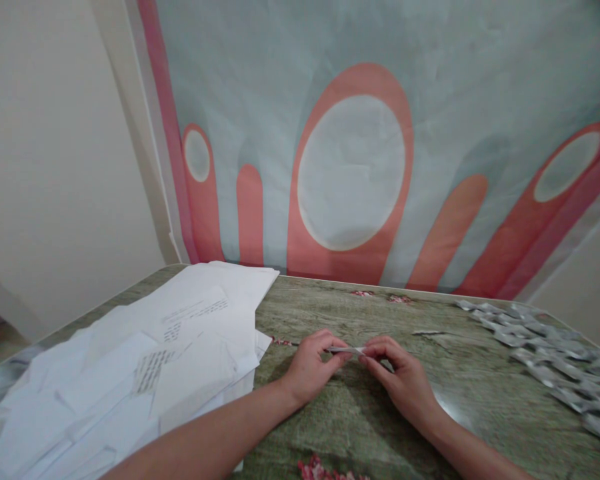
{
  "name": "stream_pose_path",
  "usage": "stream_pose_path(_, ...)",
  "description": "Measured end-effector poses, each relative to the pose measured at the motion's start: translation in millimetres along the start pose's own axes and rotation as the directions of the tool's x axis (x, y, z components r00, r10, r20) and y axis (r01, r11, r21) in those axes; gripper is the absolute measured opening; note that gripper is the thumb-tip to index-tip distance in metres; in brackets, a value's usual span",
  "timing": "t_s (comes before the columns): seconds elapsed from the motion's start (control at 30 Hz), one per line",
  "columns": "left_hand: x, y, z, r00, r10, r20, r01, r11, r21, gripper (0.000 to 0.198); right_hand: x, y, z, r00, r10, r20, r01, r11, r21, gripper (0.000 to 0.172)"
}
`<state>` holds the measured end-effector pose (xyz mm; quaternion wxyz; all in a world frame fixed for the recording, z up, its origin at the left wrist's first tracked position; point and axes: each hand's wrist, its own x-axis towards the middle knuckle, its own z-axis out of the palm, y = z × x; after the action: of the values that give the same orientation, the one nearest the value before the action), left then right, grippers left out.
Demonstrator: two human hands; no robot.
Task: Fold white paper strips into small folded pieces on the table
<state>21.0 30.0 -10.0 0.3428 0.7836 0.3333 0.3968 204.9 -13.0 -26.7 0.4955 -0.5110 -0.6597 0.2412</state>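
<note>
Here we pinch a thin strip (345, 349) with left hand (310, 365) and right hand (404, 375), papers (105, 373) heaped left on the counter (325, 307).

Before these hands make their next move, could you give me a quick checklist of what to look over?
1. Left-hand grip on the paper strip: ok, pinched between thumb and fingers.
2. Right-hand grip on the strip's other end: ok, pinched too.
3. Paper pile neatly squared: not ok, sheets overlap at uneven angles.
4. Folded pieces apart from both hands: ok, they lie at the table's right side.
5. Strip's creases sharp: cannot tell, too small and partly covered by fingers.
</note>
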Motion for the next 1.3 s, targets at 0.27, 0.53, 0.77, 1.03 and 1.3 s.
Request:
stream_pose_path(0.27, 2, -1, -2.5, 0.966, 0.036, -0.257, -0.042, 0.999, -0.020, 0.011, 3, 3, 0, 0.981, 0.190, -0.044, -0.182, 0.974, 0.137, 0.033)
stream_pose_path(0.53, 4, 1, -5.7, 0.973, 0.072, -0.219, -0.076, 0.997, -0.008, 0.002, 4, -7, 0, 0.971, 0.226, -0.075, -0.213, 0.965, 0.152, 0.039)
stream_pose_path(0.77, 3, 0, -4.2, 0.974, 0.014, -0.227, -0.024, 0.999, -0.039, 0.006, 3, -4, -1, 0.961, 0.274, -0.038, -0.263, 0.946, 0.189, 0.034)
stream_pose_path(1.03, 5, -2, -5.5, 0.973, 0.031, -0.229, -0.046, 0.997, -0.062, 0.006, 3, -3, -3, 0.954, 0.300, -0.005, -0.292, 0.932, 0.214, 0.030)
stream_pose_path(1.3, 6, -1, -6.2, 0.977, 0.040, -0.211, -0.053, 0.997, -0.056, 0.002, 3, -6, -2, 0.961, 0.276, -0.019, -0.267, 0.943, 0.197, 0.034)
